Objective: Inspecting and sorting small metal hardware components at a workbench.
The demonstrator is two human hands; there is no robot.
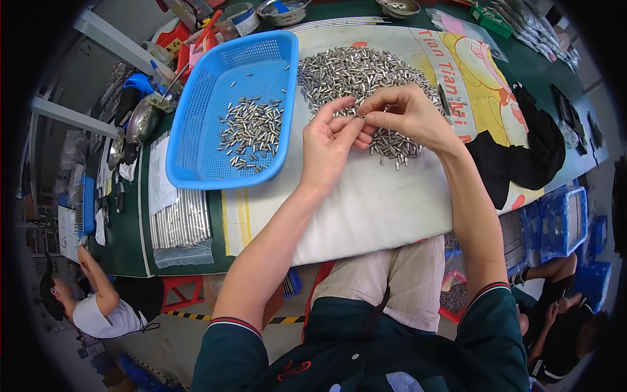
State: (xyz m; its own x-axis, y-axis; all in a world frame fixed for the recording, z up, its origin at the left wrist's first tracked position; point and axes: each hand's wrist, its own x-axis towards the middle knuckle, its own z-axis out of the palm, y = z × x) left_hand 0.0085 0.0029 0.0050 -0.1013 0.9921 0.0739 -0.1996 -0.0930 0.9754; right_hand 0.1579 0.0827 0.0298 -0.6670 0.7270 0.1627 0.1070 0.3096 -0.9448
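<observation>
A large heap of small silver metal pins point(353, 75) lies on a white cloth point(366, 202) spread over the green table. My left hand point(330, 144) and my right hand point(401, 114) meet above the heap's near edge, fingertips pinched together on a few of the small pins. To the left stands a blue plastic basket point(196, 153) with a smaller scatter of the same pins point(251, 134) on its bottom.
A bag of long metal rods point(179, 225) lies below the basket. Black cloth point(522, 153) sits at the right on a printed sheet. Metal bowls point(282, 10) and tools line the far edge. Other people sit at lower left point(98, 307) and lower right point(562, 320). Blue crates point(562, 222) stand at right.
</observation>
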